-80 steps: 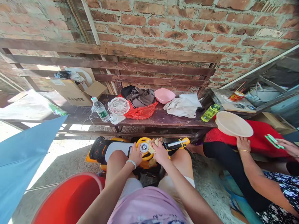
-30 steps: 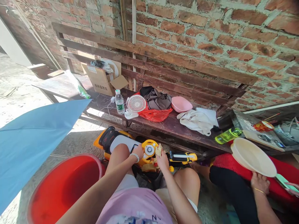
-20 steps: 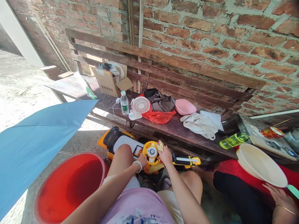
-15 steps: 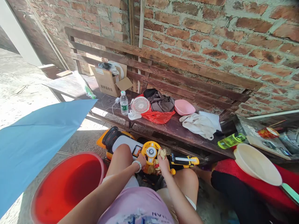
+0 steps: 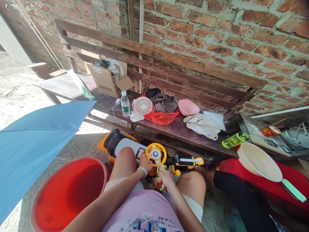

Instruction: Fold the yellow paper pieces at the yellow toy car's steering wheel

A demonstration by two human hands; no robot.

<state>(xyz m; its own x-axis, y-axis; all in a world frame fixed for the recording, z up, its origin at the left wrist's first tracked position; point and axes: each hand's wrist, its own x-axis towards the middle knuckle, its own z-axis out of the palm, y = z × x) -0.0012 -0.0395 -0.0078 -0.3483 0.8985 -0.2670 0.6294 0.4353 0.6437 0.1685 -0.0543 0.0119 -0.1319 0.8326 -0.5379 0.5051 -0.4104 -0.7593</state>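
Between my knees stands a ride-on toy vehicle point(image 5: 125, 144), yellow, white and black, with a yellow steering wheel point(image 5: 155, 154). My left hand point(image 5: 145, 163), with a beaded bracelet at the wrist, is closed on the lower left rim of the wheel. In my right hand point(image 5: 167, 179) is a crumpled cloth point(image 5: 161, 169), beige with some red, bunched in the fingers. That hand is just below the wheel's lower right side. Part of the cloth hangs down between my legs, and its lower end is hard to make out.
A red tub point(image 5: 70, 190) stands at my left, under a blue umbrella point(image 5: 43, 138). On the wooden bench point(image 5: 166, 128) are a bottle point(image 5: 125, 104), a fan point(image 5: 142, 105), a carton point(image 5: 102, 80) and a pink basin point(image 5: 188, 107). Another person's leg point(image 5: 238, 196) is at right.
My right hand has drawn the cloth from the wheel's right rim down toward me. My left hand stays at the wheel's left side. The view has shifted slightly.
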